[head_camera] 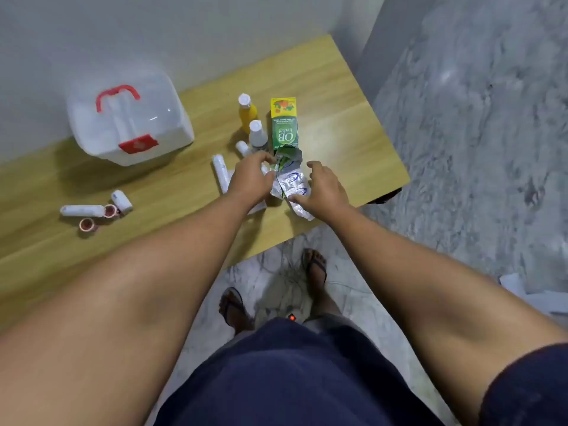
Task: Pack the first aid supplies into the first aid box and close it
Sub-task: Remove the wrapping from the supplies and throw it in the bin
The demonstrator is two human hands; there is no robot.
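The white first aid box (129,118) with a red handle and red latch stands closed at the table's back left. Silver foil sachets (292,182) lie near the table's front edge. My left hand (252,176) pinches their upper left part; my right hand (319,189) presses on their lower right with the thumb, fingers spread. Behind them stand a green carton (284,124), an orange bottle (247,113) and a clear bottle (257,135). A small white bottle (242,148) is partly hidden by my left hand. A wrapped white roll (222,173) lies to the left.
On the wooden table (338,118), further left, lie two wrapped white rolls (81,210) (121,202) and two pink tape rolls (87,224) (110,210). A grey wall runs behind. The table ends at the right over a marbled floor (461,149). My feet (315,265) stand below.
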